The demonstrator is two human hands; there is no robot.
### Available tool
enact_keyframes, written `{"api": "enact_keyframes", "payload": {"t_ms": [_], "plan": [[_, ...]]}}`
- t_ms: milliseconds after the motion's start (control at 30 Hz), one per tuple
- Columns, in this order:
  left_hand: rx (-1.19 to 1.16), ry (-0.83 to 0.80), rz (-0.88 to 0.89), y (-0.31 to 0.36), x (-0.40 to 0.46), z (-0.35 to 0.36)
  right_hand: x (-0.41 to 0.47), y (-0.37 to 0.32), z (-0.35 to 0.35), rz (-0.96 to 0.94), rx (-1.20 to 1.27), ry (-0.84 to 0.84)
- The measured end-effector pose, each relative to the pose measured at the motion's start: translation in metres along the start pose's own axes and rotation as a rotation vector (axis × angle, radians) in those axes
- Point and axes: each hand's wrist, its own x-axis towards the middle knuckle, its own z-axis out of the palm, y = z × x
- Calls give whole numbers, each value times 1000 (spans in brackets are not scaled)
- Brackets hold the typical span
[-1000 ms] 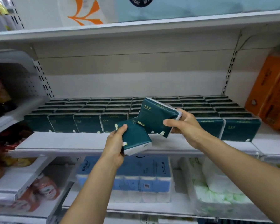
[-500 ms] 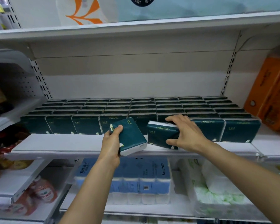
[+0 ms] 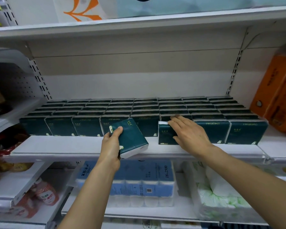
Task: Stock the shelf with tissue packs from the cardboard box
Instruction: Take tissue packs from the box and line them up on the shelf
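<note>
Rows of dark green tissue packs (image 3: 87,128) stand upright across the white middle shelf (image 3: 73,144). My left hand (image 3: 111,146) grips one tilted green pack (image 3: 130,138) just above the shelf's front edge. My right hand (image 3: 188,134) lies with straight fingers against the front of another green pack (image 3: 165,135), which stands upright in the front row, in the gap between its neighbours. The cardboard box is out of sight.
Orange packages (image 3: 277,93) stand at the shelf's right end. Below are blue tissue bundles (image 3: 139,179) and white-green soft packs (image 3: 221,195). Red snack bags and bottles (image 3: 45,194) fill the left shelves. An upper shelf (image 3: 139,20) overhangs.
My right hand has brought its pack down from the air, stood it upright in the front row and gone from gripping it to pressing it back. My left hand kept its pack, shifting slightly.
</note>
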Motion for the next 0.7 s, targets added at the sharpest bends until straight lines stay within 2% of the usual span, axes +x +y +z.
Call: {"api": "enact_keyframes", "payload": {"t_ms": [467,567,633,700], "plan": [[8,10,-28,3,-15,1,1,8,10,54,-28,28],[-9,-2,-32,4,-16,1,3,4,1,17,-85,89],[-28,-10,-31,4,-16,2,9,-11,-14,-49,-8,187],[-50,-8,-33,5,-17,4,16,-36,-35,-7,249,144]]}}
